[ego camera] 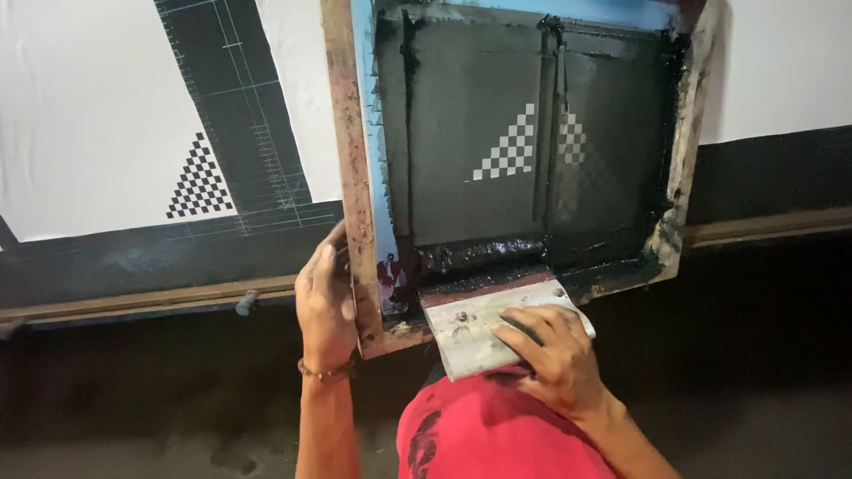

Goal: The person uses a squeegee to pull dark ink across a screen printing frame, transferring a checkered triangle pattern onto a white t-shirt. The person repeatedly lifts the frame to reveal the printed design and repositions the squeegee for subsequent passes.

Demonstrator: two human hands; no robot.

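The left hand [326,297] clasps the near left corner of a wooden printing frame [348,133], thumb and fingers wrapped round the ink-stained rail, so its grip is closed on the frame. The frame lies on a long surface [106,266] covered with white cloth [89,106], and its mesh [470,115] is coated in wet black ink, with a pale checkered triangle [510,146] showing through near the middle. The right hand [550,350] presses down on a squeegee [484,328], a flat pale wooden block smeared with ink; the fingers spread over its top face and the thumb curls round the near edge, holding it firmly. The squeegee sits at the near edge of the mesh, tilted, its far edge touching a thick pool of black ink [479,257] that lies along the near rail. To the left of the frame, on the cloth, is a printed black checkered triangle [200,182] beside a broad black band with fine grid lines [240,106]. A wooden rail [142,302] runs along the near side of the surface. A red garment [493,435] fills the near middle of the view.
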